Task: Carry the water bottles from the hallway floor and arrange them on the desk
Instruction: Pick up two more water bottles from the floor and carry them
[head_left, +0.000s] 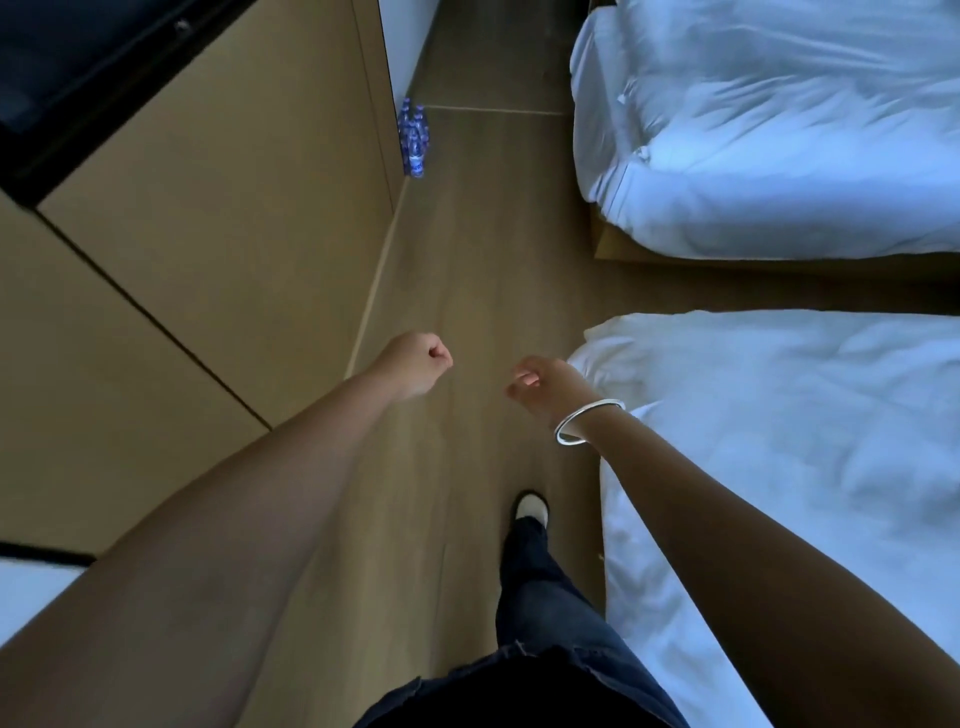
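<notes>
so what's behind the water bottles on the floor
The water bottles stand on the wood floor against the corner of a tan wall panel. A white wall strip continues behind them. The bottles hide the panel's base.

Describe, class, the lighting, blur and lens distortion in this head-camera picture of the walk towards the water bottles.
Head view: dim, bluish light; wide-angle bending splays the wall panels and beds; motion blur softens the bedding and the distant water bottles; both hands, left hand and right hand, are fairly sharp.
</notes>
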